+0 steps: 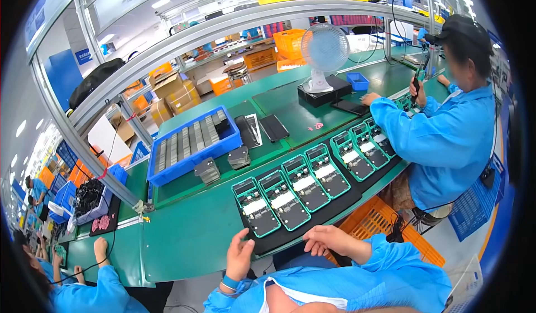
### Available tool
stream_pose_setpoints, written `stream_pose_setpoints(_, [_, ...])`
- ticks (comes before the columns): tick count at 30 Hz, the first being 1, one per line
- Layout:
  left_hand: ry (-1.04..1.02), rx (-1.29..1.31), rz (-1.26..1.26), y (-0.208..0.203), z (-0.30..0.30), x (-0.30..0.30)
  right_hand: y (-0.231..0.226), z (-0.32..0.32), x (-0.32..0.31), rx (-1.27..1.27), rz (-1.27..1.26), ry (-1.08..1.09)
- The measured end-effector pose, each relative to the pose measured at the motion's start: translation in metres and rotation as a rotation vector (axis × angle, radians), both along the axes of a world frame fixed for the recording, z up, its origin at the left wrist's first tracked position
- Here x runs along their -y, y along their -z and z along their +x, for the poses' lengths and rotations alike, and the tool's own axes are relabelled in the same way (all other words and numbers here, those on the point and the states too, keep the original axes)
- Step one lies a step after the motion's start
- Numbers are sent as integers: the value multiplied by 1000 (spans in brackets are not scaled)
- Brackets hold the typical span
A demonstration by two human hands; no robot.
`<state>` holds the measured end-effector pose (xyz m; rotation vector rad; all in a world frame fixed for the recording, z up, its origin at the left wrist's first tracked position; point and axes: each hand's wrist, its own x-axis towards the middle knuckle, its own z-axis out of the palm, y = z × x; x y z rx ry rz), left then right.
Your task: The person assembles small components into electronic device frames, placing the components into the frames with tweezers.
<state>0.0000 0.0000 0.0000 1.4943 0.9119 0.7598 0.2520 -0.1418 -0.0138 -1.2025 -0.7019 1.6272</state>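
Observation:
Several open device housings with teal frames, black boards and white parts lie in a row on a black mat [357, 197] along the green bench's front edge. My left hand [240, 257], a blue band on its wrist, is raised just before the nearest housing [256, 207] at the row's left end. Its fingers are apart and hold nothing. My right hand [330, 241] hovers in front of another housing [306, 183], fingers loosely bent and slightly apart, with nothing visible in them. Neither hand appears to touch a housing.
Behind the row stands a blue tray [192, 145] of stacked grey parts, with two small stacks [207, 171] beside it. A white fan [325, 51] sits on a black box. A co-worker [446, 112] works at right, another [84, 285] at lower left. An orange crate [391, 229] is below the bench.

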Motion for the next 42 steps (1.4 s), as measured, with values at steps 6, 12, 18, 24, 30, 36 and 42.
stream_pose_setpoints(6, [-60, 495, -241, -36, 12, -4, 3, -15, -9, 244, 192, -259])
stream_pose_setpoints(12, [258, 1037, -665, -61, 12, -14, -20, -38, -7, 482, 247, -492])
stream_pose_setpoints(18, [320, 1051, -680, -70, 16, -3, -11, -39, -5, 497, 298, -512])
stream_pose_setpoints(24, [394, 1098, -671, -82, 17, 7, -10, -45, -3, 566, 316, -562])
stream_pose_setpoints(30, [462, 1135, -667, -86, 14, 13, -19, -53, -1, 531, 210, -596])
stream_pose_setpoints(36, [447, 1148, -668, -89, 13, 15, -32, -58, -1, 492, 171, -624])
stream_pose_setpoints(42, [446, 1105, -639, -88, 13, 18, -27, -57, -2, 572, 218, -625])
